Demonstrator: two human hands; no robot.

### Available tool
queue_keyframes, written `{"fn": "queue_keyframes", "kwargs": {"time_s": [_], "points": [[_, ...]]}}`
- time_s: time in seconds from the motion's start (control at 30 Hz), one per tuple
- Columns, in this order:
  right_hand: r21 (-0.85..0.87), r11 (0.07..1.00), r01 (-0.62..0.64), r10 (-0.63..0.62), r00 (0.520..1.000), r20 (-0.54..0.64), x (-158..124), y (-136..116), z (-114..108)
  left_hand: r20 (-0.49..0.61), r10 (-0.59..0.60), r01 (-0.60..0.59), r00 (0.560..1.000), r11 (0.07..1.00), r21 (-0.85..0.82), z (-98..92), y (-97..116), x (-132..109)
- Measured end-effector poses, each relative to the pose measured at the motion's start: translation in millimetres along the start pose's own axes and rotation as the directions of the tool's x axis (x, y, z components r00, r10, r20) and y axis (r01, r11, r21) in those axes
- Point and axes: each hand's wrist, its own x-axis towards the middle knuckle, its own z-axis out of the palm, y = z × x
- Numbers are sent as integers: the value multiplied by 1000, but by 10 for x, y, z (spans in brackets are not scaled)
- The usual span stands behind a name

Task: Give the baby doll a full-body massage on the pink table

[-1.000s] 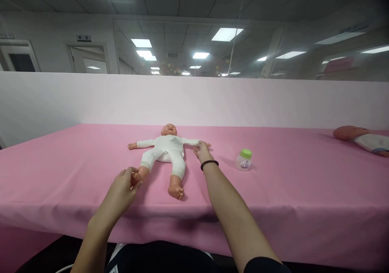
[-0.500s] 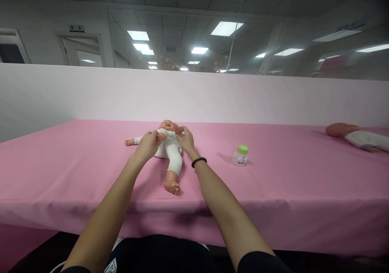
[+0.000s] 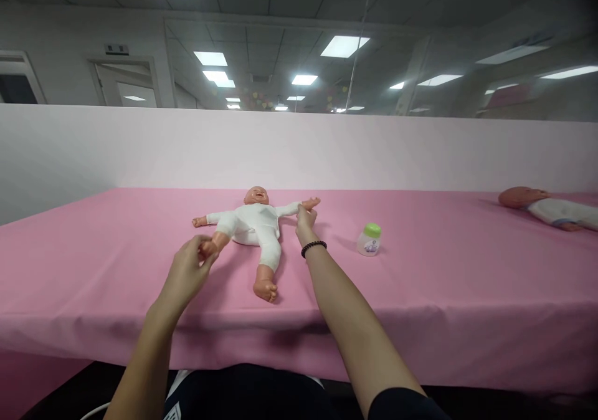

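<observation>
A baby doll [image 3: 255, 224] in a white suit lies on its back on the pink-covered table, head toward the back wall. My left hand [image 3: 189, 261] is closed around the doll's foot on the left, with that leg spread outward and lifted a little. At the other side, my right hand [image 3: 306, 222] grips the doll's forearm near the wrist, and that arm is stretched out to the right. The doll's other arm lies flat to the left, and its other leg points toward me.
A small clear jar with a green lid [image 3: 369, 240] stands right of my right hand. Farther right lies a second doll [image 3: 551, 208] in white. A pale low wall [image 3: 299, 152] with glass above it closes off the back of the pink table cover [image 3: 443, 264].
My left hand has drawn the doll's leg from over its body out and down to the left. My right hand has pulled the doll's arm from its chest out to the right.
</observation>
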Motion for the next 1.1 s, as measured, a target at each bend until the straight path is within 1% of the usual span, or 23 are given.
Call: {"fn": "queue_keyframes", "kwargs": {"time_s": [0.07,0.1,0.13,0.2,0.23,0.27,0.3,0.33,0.37,0.43,0.47,0.5,0.57,0.63,0.7,0.77,0.83,0.9,0.93,0.97,1.03,1.07,1.1], "points": [[-47,996,74,-72,997,42,-83,-91,65,-59,98,-96,993,995,39,119,159,358],[-89,980,180,-169,979,114,-137,-126,91,-45,129,-125,991,989,84,199,237,540],[-135,938,319,-286,933,217,-194,-152,112,12,141,-141,990,982,127,286,310,709],[-185,788,588,-462,762,454,-304,-175,145,119,127,-149,985,969,196,448,425,966],[-181,726,664,-493,685,537,-347,-178,159,155,121,-154,980,964,218,501,467,1041],[-171,700,694,-498,645,579,-376,-179,171,176,120,-159,977,960,230,525,499,1074],[-159,714,682,-491,649,581,-391,-183,181,182,123,-164,976,960,228,514,519,1066],[-147,763,629,-469,696,543,-389,-189,187,175,127,-164,976,963,214,468,529,1018],[-135,828,545,-429,769,473,-372,-198,186,160,130,-159,979,969,187,392,526,933],[-90,957,277,-246,934,259,-304,-210,157,116,124,-137,985,985,107,187,475,670],[-52,990,132,-123,980,154,-261,-207,126,108,120,-127,987,990,54,80,424,508],[-14,1000,7,-6,998,69,-219,-194,86,106,108,-109,988,994,7,-17,356,337],[31,987,-159,160,987,-23,-149,-142,-10,147,57,-50,988,998,-49,-156,174,13],[18,970,-243,243,969,-53,-115,-84,-97,189,-3,11,982,999,-46,-218,-25,-217],[2,960,-278,278,958,-75,-119,-65,-134,166,-36,42,986,999,-32,-228,-166,-290],[-5,974,-229,227,970,-80,-153,-107,-106,83,-19,21,996,1000,-21,-208,-182,-192],[-6,992,-126,125,990,-58,-214,-189,-33,-6,52,-52,999,999,-17,-146,-72,38],[-63,997,48,-44,997,57,-298,-261,46,-42,140,-141,989,990,-16,-17,99,333],[-110,978,177,-159,974,160,-345,-280,78,-6,172,-172,985,985,1,75,178,481],[-159,929,334,-280,915,291,-393,-285,102,19,191,-191,981,981,18,177,242,618],[-225,744,629,-443,716,539,-475,-263,130,87,196,-199,977,980,28,377,307,830],[-239,657,715,-470,637,611,-503,-244,138,106,195,-198,975,980,24,451,313,894],[-254,603,756,-478,598,643,-517,-225,143,116,189,-192,975,981,17,493,307,926]]}}
